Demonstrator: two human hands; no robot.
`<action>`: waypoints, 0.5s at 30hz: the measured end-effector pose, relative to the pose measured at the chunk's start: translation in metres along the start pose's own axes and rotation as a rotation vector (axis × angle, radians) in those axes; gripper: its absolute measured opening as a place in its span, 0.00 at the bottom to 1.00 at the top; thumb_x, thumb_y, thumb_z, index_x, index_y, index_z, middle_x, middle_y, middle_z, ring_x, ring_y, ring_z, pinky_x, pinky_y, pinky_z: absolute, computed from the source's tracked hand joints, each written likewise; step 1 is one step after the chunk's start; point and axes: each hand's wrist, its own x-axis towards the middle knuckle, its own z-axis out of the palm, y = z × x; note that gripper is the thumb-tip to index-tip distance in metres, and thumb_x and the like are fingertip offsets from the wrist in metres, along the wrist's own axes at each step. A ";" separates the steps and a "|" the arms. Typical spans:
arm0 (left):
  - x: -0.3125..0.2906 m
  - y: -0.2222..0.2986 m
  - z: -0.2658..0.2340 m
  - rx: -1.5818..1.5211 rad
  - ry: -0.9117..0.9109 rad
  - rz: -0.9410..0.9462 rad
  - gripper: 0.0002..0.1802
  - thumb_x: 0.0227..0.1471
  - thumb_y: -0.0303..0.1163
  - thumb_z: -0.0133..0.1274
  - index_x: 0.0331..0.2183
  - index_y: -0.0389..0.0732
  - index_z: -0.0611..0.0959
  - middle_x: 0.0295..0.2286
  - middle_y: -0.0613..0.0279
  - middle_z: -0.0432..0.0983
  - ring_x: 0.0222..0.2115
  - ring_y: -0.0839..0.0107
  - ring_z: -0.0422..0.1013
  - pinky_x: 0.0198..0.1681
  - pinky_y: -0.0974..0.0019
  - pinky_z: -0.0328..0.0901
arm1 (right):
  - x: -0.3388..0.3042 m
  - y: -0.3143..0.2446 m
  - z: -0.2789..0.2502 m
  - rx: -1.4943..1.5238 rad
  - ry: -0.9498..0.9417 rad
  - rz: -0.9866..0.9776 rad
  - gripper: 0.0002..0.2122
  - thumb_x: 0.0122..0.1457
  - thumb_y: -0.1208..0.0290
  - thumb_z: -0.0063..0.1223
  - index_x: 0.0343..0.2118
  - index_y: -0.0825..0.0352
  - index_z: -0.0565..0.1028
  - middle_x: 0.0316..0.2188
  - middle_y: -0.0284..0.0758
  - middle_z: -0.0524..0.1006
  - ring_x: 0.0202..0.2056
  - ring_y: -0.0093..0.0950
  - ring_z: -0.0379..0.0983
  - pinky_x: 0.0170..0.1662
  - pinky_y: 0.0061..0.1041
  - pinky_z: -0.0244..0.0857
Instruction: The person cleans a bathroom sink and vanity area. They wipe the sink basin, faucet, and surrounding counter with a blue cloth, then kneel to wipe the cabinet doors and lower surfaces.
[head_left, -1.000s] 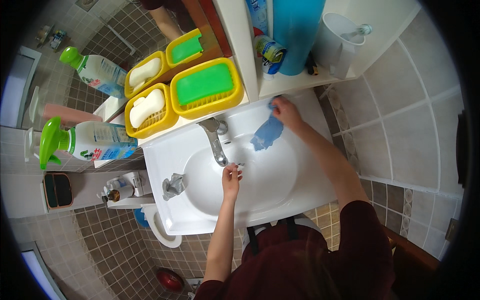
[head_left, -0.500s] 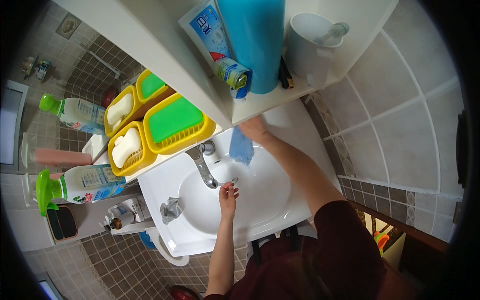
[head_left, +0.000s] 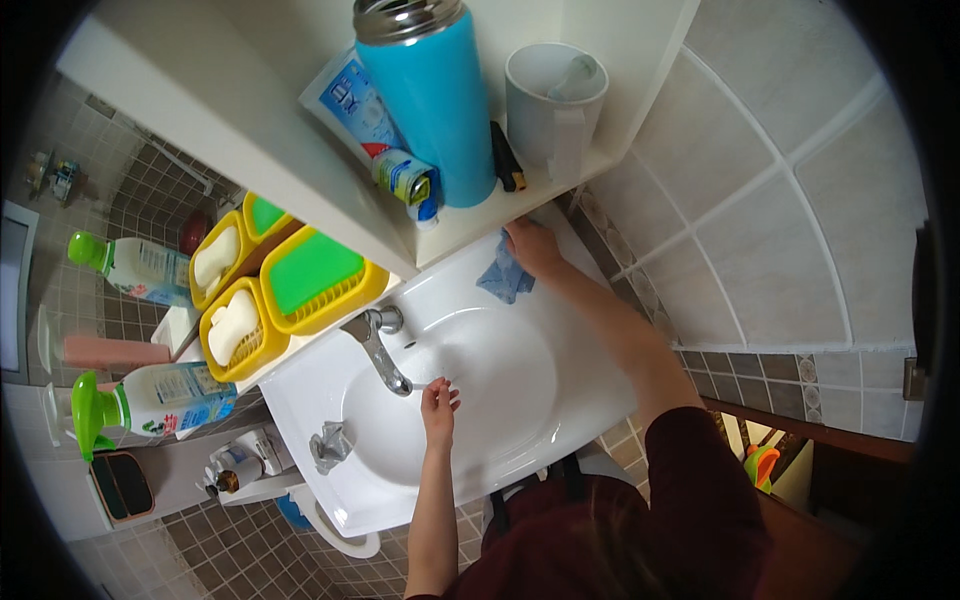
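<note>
My right hand (head_left: 532,246) grips the upper edge of a blue cloth (head_left: 506,277), pressed on the back right corner of the white sink (head_left: 590,360), just below the shelf. The cloth's lower part lies crumpled on the rim. Over the basin, my left hand (head_left: 438,398) hangs beside the spout of the chrome faucet (head_left: 385,358). Its fingers are loosely curled with gaps between them, and nothing shows in them. A crumpled grey cloth or wrapper (head_left: 330,446) lies on the sink's left rim.
Above the sink, a white shelf (head_left: 450,238) holds a blue bottle (head_left: 435,110), tubes and a white cup (head_left: 556,100). At the left stand yellow soap boxes (head_left: 325,312) and a green-topped pump bottle (head_left: 165,395). Tiled wall (head_left: 760,230) bounds the right.
My right hand has slid the blue cloth to the right along the back rim, away from the faucet. My left hand stays by the spout. The whole view has shifted slightly.
</note>
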 end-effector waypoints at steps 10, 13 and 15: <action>0.002 -0.007 0.003 -0.001 0.029 -0.050 0.14 0.58 0.36 0.44 0.44 0.40 0.71 0.41 0.64 0.71 0.36 0.74 0.70 0.37 0.70 0.67 | -0.003 0.011 0.001 -0.013 0.198 0.187 0.17 0.52 0.64 0.51 0.43 0.68 0.69 0.48 0.47 0.65 0.51 0.43 0.59 0.53 0.39 0.55; 0.006 -0.007 0.010 0.024 -0.013 -0.059 0.14 0.58 0.35 0.44 0.44 0.40 0.71 0.41 0.65 0.70 0.37 0.74 0.70 0.37 0.70 0.66 | -0.006 0.024 0.014 -0.110 0.146 0.130 0.20 0.51 0.60 0.52 0.43 0.68 0.70 0.53 0.45 0.60 0.56 0.42 0.52 0.59 0.38 0.47; 0.004 -0.003 0.011 0.033 -0.028 -0.051 0.14 0.58 0.35 0.44 0.44 0.40 0.71 0.41 0.65 0.70 0.36 0.74 0.70 0.37 0.71 0.66 | -0.014 0.021 0.016 -0.117 0.086 0.147 0.21 0.51 0.58 0.51 0.44 0.68 0.70 0.54 0.45 0.58 0.57 0.43 0.50 0.60 0.38 0.44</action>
